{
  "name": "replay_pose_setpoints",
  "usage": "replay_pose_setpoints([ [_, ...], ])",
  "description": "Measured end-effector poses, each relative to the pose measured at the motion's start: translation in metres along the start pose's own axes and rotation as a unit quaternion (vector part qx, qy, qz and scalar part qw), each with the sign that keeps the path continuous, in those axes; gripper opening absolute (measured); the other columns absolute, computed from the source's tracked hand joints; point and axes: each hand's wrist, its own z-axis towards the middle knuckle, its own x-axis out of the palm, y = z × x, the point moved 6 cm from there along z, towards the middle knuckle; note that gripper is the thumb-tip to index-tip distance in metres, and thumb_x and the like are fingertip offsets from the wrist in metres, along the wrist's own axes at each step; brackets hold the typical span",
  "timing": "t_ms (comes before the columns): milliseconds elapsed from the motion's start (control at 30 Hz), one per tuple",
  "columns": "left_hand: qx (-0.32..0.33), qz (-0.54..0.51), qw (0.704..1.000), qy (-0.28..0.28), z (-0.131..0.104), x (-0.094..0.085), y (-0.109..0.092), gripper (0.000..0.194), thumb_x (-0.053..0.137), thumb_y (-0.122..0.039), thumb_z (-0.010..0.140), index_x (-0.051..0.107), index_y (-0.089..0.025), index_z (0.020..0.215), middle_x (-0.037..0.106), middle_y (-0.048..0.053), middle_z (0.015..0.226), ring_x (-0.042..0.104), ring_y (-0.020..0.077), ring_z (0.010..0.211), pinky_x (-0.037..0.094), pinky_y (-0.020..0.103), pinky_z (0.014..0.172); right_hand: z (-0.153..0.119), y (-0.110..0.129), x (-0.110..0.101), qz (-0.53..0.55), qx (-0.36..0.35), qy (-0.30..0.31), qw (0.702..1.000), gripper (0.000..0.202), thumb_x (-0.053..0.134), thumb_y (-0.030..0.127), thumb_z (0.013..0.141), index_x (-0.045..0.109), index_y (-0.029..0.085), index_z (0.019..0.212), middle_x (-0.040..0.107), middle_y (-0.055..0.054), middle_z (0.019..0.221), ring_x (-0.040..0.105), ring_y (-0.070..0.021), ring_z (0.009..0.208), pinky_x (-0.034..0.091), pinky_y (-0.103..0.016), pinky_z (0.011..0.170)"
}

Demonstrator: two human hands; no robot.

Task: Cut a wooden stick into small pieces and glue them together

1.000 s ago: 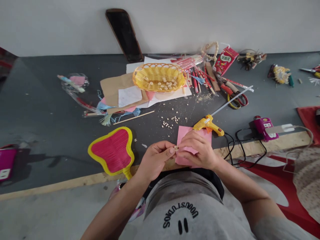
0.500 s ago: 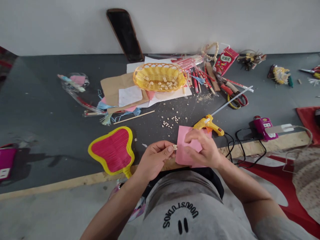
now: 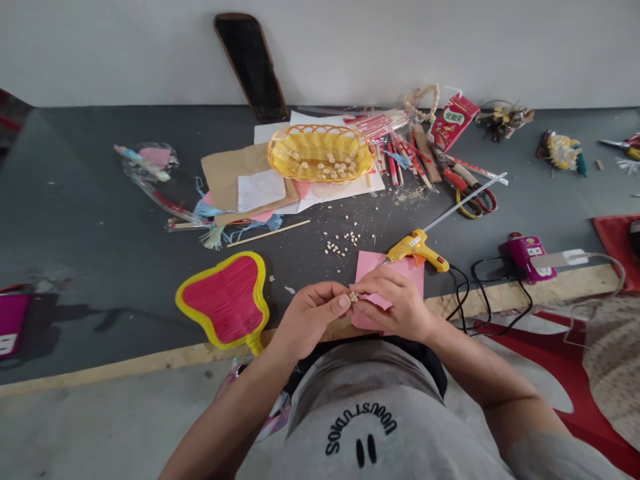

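Observation:
Between thumb and finger, my left hand pinches a small cream flower-shaped piece. My right hand has its thumb and fingertips closed on the same piece from the right. Both hands are over the table's front edge, the right one covering part of a pink paper sheet. Just beyond that sheet lies a yellow glue gun with a long clear glue stick in its back. Tiny pale cut bits are scattered in front of my hands. More flower-like pieces sit in a yellow woven basket.
A pink fan shape with yellow edging lies left of my hands. Pliers, red sticks and a red drink carton are at the back right. A phone leans on the wall. Cables run by a purple socket block.
My right hand has moved left from over the pink paper, and its fingertips now meet the flower-shaped piece. My left hand keeps its pinch nearly in place.

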Motion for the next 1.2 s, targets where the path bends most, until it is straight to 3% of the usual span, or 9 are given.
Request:
replay_pose_setpoints([
  [167,-0.003,-0.001,0.999,-0.039,0.0,-0.002,-0.002,0.034,0.091,-0.041,0.059,0.071,-0.014,0.066,0.063,0.0,0.061,0.051,0.0074,0.056,0.038,0.02,0.055,0.001,0.001,-0.006,-0.033,-0.007,0.006,0.999,0.023,0.065,0.024,0.091,0.064,0.02,0.114,0.071,-0.008,0.096,0.067,-0.0201,0.09,0.059,-0.035,0.077],
  [300,0.016,-0.021,0.998,-0.056,0.0,-0.006,-0.007,0.033,0.091,-0.039,0.06,0.071,-0.013,0.067,0.058,-0.001,0.053,0.049,0.0074,0.053,0.036,0.02,0.053,-0.004,-0.021,-0.046,-0.124,0.067,-0.022,0.99,0.008,0.062,0.024,0.092,0.064,0.022,0.1,0.07,-0.007,0.095,0.066,-0.022,0.093,0.056,-0.039,0.083],
  [467,0.036,-0.044,0.997,-0.045,0.002,-0.012,-0.008,0.031,0.09,-0.038,0.063,0.071,-0.014,0.068,0.058,-0.002,0.055,0.046,0.0065,0.052,0.037,0.021,0.055,-0.036,-0.074,-0.094,-0.34,0.221,0.01,0.914,0.022,0.059,0.03,0.091,0.063,0.019,0.11,0.069,-0.014,0.107,0.062,-0.0304,0.101,0.049,-0.05,0.091],
  [600,0.034,-0.057,0.997,-0.046,0.004,-0.014,-0.005,0.028,0.087,-0.037,0.068,0.07,-0.014,0.069,0.058,-0.001,0.057,0.044,0.0064,0.053,0.038,0.022,0.056,-0.056,-0.104,-0.092,-0.373,0.26,0.086,0.887,0.032,0.054,0.017,0.084,0.063,0.012,0.114,0.07,-0.016,0.102,0.064,-0.0305,0.097,0.049,-0.047,0.091],
  [733,0.038,-0.066,0.996,-0.051,0.005,-0.015,-0.006,0.027,0.086,-0.035,0.069,0.069,-0.014,0.071,0.058,-0.001,0.057,0.042,0.0058,0.052,0.036,0.021,0.055,-0.053,-0.114,-0.087,-0.359,0.276,0.085,0.888,0.03,0.055,0.016,0.077,0.065,0.015,0.106,0.07,-0.013,0.096,0.064,-0.028,0.091,0.051,-0.042,0.087],
  [867,0.036,-0.074,0.995,-0.05,0.006,-0.015,-0.007,0.03,0.089,-0.035,0.066,0.069,-0.014,0.071,0.057,-0.003,0.056,0.043,0.0056,0.051,0.036,0.021,0.054,-0.047,-0.112,-0.1,-0.303,0.329,0.002,0.894,0.02,0.063,0.022,0.074,0.062,0.019,0.093,0.066,-0.009,0.09,0.061,-0.0226,0.08,0.05,-0.034,0.072],
  [967,0.032,-0.085,0.995,-0.042,0.007,-0.013,-0.007,0.032,0.09,-0.036,0.065,0.067,-0.014,0.07,0.056,-0.003,0.056,0.043,0.0059,0.051,0.036,0.021,0.054,-0.049,-0.108,-0.111,-0.159,0.39,-0.084,0.903,0.024,0.068,0.025,0.073,0.057,0.02,0.093,0.062,-0.001,0.077,0.056,-0.0163,0.065,0.046,-0.029,0.059],
  [1100,0.032,-0.108,0.993,-0.031,0.009,-0.008,-0.007,0.034,0.09,-0.035,0.066,0.063,-0.014,0.068,0.052,-0.004,0.056,0.043,0.0064,0.053,0.037,0.022,0.056,-0.047,-0.096,-0.101,0.15,0.403,-0.083,0.899,0.033,0.075,0.032,0.076,0.056,0.021,0.1,0.064,0.001,0.078,0.056,-0.0127,0.061,0.046,-0.025,0.053],
  [1200,0.032,-0.118,0.992,-0.019,0.01,-0.005,-0.008,0.034,0.089,-0.034,0.067,0.062,-0.014,0.067,0.05,-0.004,0.055,0.042,0.0064,0.054,0.037,0.023,0.056,-0.041,-0.08,-0.091,0.273,0.361,-0.068,0.889,0.037,0.077,0.037,0.079,0.057,0.024,0.108,0.068,-0.002,0.09,0.062,-0.0143,0.069,0.053,-0.028,0.059],
])
